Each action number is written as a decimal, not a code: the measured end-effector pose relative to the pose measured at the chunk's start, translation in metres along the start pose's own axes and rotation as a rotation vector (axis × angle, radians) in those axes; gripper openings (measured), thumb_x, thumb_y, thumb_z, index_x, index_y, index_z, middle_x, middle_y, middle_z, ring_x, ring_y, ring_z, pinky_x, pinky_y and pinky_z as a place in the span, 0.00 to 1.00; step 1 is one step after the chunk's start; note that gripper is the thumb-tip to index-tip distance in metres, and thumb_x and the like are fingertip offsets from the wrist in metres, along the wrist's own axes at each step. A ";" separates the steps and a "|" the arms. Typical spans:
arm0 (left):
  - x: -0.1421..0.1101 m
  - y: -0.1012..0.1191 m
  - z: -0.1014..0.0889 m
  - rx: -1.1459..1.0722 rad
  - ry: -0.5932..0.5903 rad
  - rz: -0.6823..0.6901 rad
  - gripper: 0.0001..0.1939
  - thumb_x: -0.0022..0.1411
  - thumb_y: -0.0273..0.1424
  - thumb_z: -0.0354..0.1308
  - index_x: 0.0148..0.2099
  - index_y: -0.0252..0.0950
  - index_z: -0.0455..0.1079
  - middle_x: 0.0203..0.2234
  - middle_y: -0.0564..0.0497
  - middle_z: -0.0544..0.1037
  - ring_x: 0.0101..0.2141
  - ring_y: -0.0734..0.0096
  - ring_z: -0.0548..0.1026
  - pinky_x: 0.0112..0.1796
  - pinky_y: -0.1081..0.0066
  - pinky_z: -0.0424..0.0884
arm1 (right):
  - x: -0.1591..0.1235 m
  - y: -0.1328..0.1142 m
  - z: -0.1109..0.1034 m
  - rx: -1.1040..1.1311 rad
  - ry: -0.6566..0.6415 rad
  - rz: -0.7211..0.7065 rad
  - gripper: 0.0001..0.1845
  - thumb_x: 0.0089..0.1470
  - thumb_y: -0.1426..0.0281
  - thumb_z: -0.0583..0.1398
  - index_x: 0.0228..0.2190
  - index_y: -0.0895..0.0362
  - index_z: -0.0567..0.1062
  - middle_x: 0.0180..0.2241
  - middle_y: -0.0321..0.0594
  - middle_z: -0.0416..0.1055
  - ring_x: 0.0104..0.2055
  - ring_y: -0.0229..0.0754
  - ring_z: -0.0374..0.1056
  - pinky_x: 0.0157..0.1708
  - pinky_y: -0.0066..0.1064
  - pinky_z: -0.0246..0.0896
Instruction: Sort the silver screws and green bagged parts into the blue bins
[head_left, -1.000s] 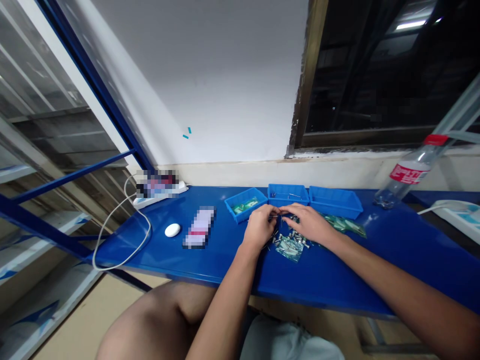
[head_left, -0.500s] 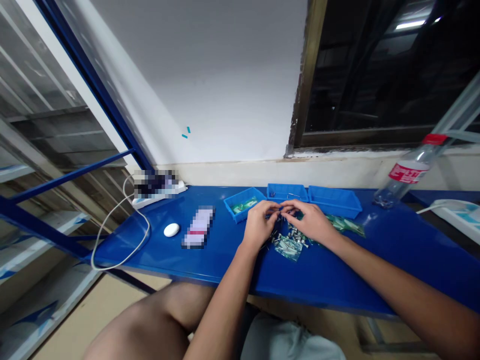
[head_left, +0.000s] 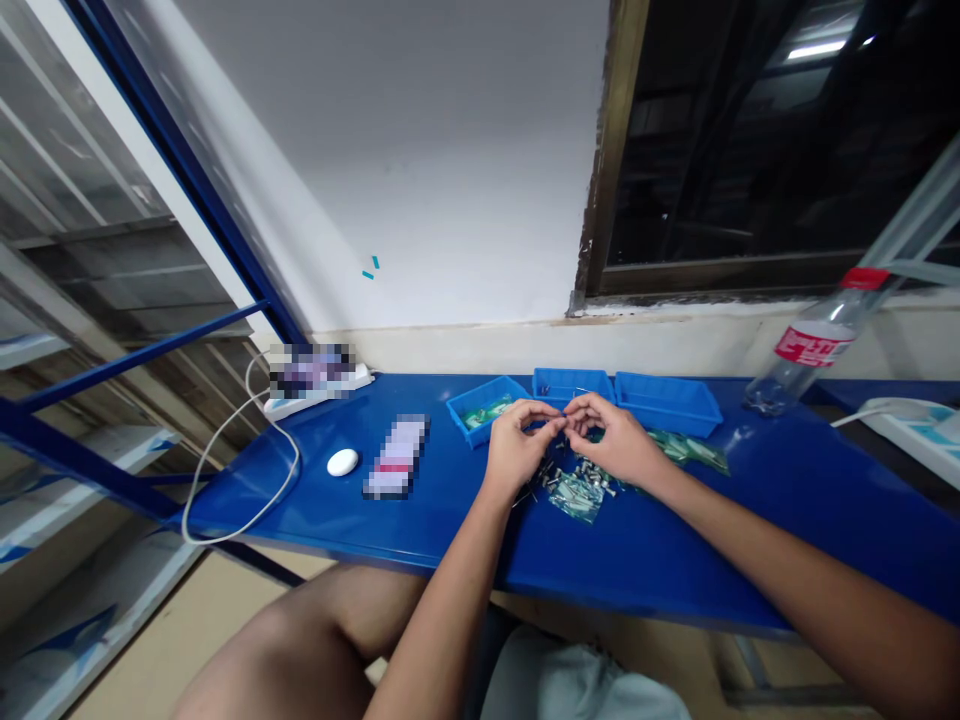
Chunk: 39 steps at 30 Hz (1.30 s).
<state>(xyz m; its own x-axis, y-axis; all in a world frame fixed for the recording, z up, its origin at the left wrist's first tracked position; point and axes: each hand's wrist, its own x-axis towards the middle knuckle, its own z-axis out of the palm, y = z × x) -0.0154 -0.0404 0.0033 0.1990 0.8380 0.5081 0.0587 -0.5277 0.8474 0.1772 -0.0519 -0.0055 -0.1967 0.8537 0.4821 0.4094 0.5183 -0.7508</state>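
Observation:
My left hand (head_left: 519, 446) and my right hand (head_left: 611, 436) meet at their fingertips over the blue table, thumbs and forefingers pinched. Whatever lies between the fingertips is too small to make out. Below them are loose metal screws (head_left: 596, 473) in a pile and a small clear plastic packet (head_left: 574, 497) with pale pieces inside. Green-tinted plastic packets (head_left: 688, 450) lie just right of my right hand. Beyond my left hand sits a blue tray (head_left: 491, 385) holding similar packets; a second blue tray (head_left: 573, 374) has a few thin metal parts.
A third blue tray (head_left: 667, 397) stands at the back right. Farther right is a plastic bottle (head_left: 810, 345) with a red cap. To the left lie a phone (head_left: 397, 457), a white oval object (head_left: 343, 462) and a power strip (head_left: 319, 390) with a looping white cable (head_left: 217, 538).
Both hands stay nearly in place. Their fingertips have drawn together slightly, the thumbs rising closer to each other. The things on the table have not moved.

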 end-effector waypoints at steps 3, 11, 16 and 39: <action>-0.003 0.005 0.000 0.065 -0.011 -0.056 0.17 0.65 0.39 0.67 0.52 0.36 0.78 0.39 0.45 0.84 0.37 0.64 0.83 0.40 0.67 0.80 | 0.000 -0.005 -0.003 -0.099 0.042 -0.043 0.16 0.56 0.71 0.61 0.48 0.52 0.74 0.32 0.36 0.76 0.32 0.42 0.71 0.36 0.35 0.69; -0.005 -0.001 0.002 0.086 -0.083 -0.114 0.17 0.65 0.37 0.67 0.53 0.35 0.79 0.42 0.43 0.86 0.43 0.55 0.86 0.47 0.59 0.83 | -0.001 -0.004 -0.008 -0.181 0.067 -0.086 0.06 0.60 0.67 0.62 0.38 0.52 0.80 0.36 0.40 0.78 0.34 0.45 0.72 0.37 0.36 0.68; -0.004 -0.005 0.000 0.007 -0.072 -0.134 0.23 0.65 0.27 0.65 0.62 0.37 0.73 0.45 0.44 0.86 0.46 0.57 0.85 0.49 0.59 0.83 | 0.000 -0.002 -0.006 -0.187 -0.012 -0.061 0.09 0.60 0.63 0.64 0.42 0.51 0.81 0.39 0.40 0.79 0.33 0.44 0.72 0.37 0.37 0.69; -0.008 -0.002 0.001 0.501 -0.213 0.188 0.25 0.68 0.28 0.60 0.66 0.41 0.67 0.46 0.45 0.84 0.49 0.56 0.81 0.52 0.60 0.76 | 0.001 -0.010 -0.009 -0.311 -0.004 -0.027 0.02 0.56 0.69 0.60 0.31 0.52 0.74 0.28 0.36 0.72 0.29 0.42 0.65 0.30 0.33 0.60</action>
<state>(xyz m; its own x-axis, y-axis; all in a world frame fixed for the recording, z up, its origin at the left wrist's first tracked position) -0.0157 -0.0456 -0.0028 0.4401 0.7043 0.5570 0.4491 -0.7098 0.5427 0.1809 -0.0563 0.0066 -0.2148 0.8404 0.4976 0.6569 0.5013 -0.5631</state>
